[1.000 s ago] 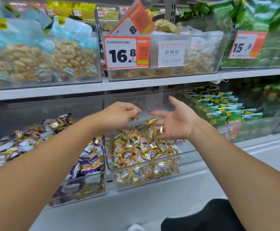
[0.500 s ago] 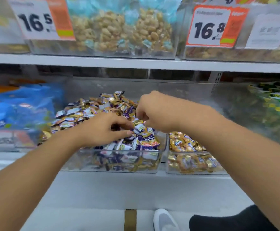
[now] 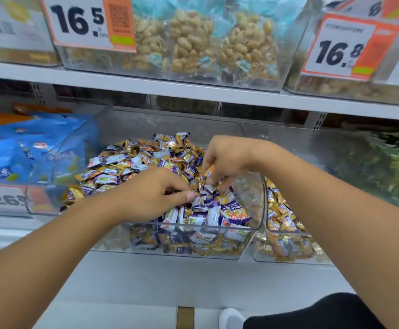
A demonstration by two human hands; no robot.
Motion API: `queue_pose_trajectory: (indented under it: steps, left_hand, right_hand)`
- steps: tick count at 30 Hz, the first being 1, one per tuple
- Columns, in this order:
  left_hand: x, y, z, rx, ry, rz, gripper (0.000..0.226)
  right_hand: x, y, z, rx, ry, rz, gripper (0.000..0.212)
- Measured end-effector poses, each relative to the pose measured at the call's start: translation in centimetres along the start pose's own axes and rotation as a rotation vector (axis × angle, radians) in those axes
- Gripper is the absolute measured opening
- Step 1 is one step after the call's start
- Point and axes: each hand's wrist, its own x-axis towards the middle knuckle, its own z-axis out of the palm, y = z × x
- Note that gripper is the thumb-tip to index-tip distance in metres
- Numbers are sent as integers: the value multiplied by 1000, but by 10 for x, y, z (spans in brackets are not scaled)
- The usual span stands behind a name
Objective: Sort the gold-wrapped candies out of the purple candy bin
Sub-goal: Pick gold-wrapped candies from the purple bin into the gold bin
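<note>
Gold candies (image 3: 181,160) scattered all through the purple candy bin (image 3: 259,210), mixed among purple-and-white ones, thickest toward the back of the heap and along the left edge. One gold piece (image 3: 209,171) already pinched in the right hand (image 3: 227,160), fingers curled down over the pile near the bin's right wall; worth lifting it straight up and clear before closing on a second, so no purple wrapper rides along by a twisted end. Left hand (image 3: 153,193) low on the front of the heap, thumb and forefinger pressed together on a wrapper end at the surface; which colour of piece cannot be told, so best checked before carrying it off. Better to pick by the twisted tail than to dig, since raking probably buries gold pieces deeper and spills candy over the low front lip. Sensible drop point likely the neighbouring bin (image 3: 286,255) just to the right, holding gold pieces already and touching the purple bin's side wall. Short carry, so one hand can release while the other searches. Blue bags (image 3: 27,148) to the left and bagged peanuts (image 3: 193,43) on the shelf (image 3: 146,84) above best left alone.
</note>
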Motion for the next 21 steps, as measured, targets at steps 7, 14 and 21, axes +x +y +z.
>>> queue_pose_trajectory:
  steps: [7, 14, 21]
  left_hand:
    - [10, 22, -13, -701, 501, -328, 29]
    - [12, 23, -12, -953, 536, -383, 10]
    - [18, 20, -8, -789, 546, -333, 23]
  right_hand:
    - [-9, -8, 2, 793, -27, -204, 20]
    - [-20, -9, 1, 442, 212, -112, 28]
    - [-32, -31, 14, -555, -363, 104, 84]
